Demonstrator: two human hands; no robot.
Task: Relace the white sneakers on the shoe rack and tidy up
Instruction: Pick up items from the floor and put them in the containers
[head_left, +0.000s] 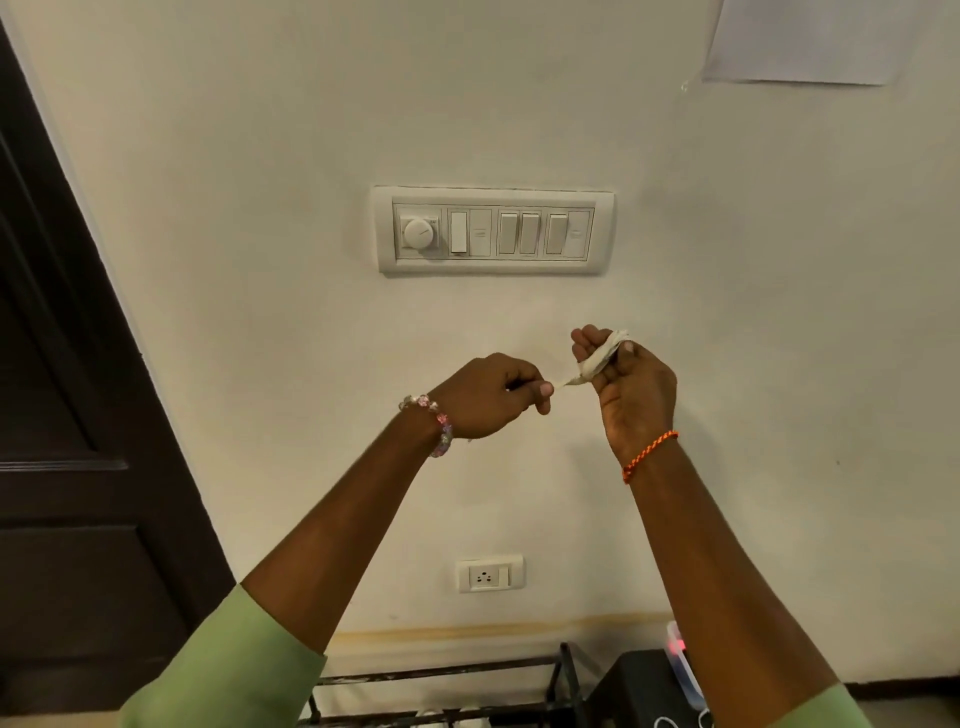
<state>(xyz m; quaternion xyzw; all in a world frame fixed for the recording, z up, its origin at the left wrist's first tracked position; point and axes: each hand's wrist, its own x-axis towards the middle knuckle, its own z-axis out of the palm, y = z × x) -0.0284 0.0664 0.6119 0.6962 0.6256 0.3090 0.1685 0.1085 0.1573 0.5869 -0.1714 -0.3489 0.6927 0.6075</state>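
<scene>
Both hands are raised in front of the wall. A white shoelace (597, 361) is wound in loops around the fingers of my right hand (631, 387), which grips it. My left hand (493, 397) pinches the lace's free end between thumb and forefinger, just left of the right hand. The top bars of the black metal shoe rack (441, 675) show at the bottom edge. White sneaker parts (457, 719) peek up below the rack's bar, mostly cut off by the frame.
A white switch panel (493, 231) is on the wall above my hands, a socket (489, 574) below them. A dark wooden door (67, 415) fills the left side. A black box (639, 686) with white cables stands right of the rack.
</scene>
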